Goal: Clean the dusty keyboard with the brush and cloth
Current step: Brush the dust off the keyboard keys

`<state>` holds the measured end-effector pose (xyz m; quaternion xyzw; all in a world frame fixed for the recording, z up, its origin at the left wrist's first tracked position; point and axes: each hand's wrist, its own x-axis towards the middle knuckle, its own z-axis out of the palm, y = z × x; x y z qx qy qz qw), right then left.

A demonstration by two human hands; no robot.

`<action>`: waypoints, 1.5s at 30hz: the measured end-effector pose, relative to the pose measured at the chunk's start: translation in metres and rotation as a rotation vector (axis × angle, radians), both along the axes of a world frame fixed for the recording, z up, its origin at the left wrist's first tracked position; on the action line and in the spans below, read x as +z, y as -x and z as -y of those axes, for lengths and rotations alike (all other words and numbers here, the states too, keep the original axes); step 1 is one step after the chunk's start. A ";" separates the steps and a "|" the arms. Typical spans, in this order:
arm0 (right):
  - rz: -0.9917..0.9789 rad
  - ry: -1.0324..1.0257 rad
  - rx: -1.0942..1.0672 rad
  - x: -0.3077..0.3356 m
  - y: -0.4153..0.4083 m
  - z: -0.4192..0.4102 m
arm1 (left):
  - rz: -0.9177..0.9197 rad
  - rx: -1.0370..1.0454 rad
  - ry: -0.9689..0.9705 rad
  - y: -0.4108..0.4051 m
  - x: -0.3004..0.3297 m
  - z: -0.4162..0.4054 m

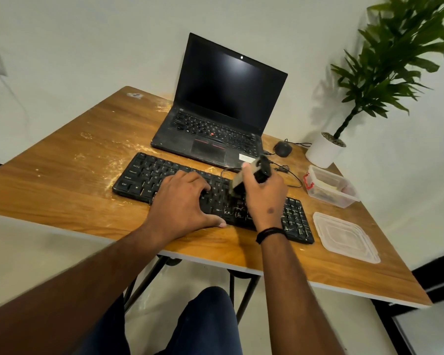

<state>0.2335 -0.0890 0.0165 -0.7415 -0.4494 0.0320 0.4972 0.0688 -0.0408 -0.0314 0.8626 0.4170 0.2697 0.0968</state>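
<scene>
A black keyboard (149, 175) lies slanted on the wooden table (62, 180), with pale dust still showing between the keys at its right end. My left hand (182, 203) rests flat on the middle keys, fingers spread, thumb at the front edge. My right hand (264, 193) grips a brush (251, 175) with a dark handle, its bristles pointing down onto the keys right of centre. No cloth is in view.
An open black laptop (223, 111) stands behind the keyboard, with a mouse (282, 149) and cable to its right. A clear plastic box (331, 187) and its lid (344, 237) lie at the right. A potted plant (326, 149) sits at the corner. Dust streaks mark the table's left side.
</scene>
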 end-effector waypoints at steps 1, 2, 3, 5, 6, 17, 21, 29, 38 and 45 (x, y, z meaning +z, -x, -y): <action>0.042 0.009 -0.073 -0.002 -0.002 0.001 | -0.005 0.002 -0.001 0.000 0.000 0.000; 0.068 0.025 -0.090 -0.004 0.000 0.002 | -0.009 0.002 -0.002 -0.001 0.000 0.001; 0.087 0.037 -0.059 -0.007 0.006 0.002 | -0.012 0.000 0.001 -0.001 0.000 0.000; 0.158 0.062 0.058 -0.013 0.022 0.001 | -0.014 -0.002 0.012 -0.002 0.000 0.000; 0.200 0.073 0.111 -0.014 0.030 0.001 | -0.014 -0.005 0.018 -0.002 0.001 0.000; 0.446 0.204 -0.058 -0.008 0.036 0.007 | 0.012 -0.031 0.020 -0.001 0.001 0.000; 0.368 0.151 0.148 -0.006 0.058 0.005 | 0.162 -0.057 0.002 0.003 -0.004 0.001; 0.257 0.182 -0.137 -0.005 -0.010 -0.002 | -0.015 -0.006 0.015 -0.001 0.001 0.001; -0.099 0.132 0.163 0.001 -0.015 -0.005 | -0.020 0.006 0.020 -0.001 0.001 0.001; -0.035 -0.074 -0.126 0.011 -0.045 0.002 | -0.032 0.006 0.029 -0.001 0.003 0.001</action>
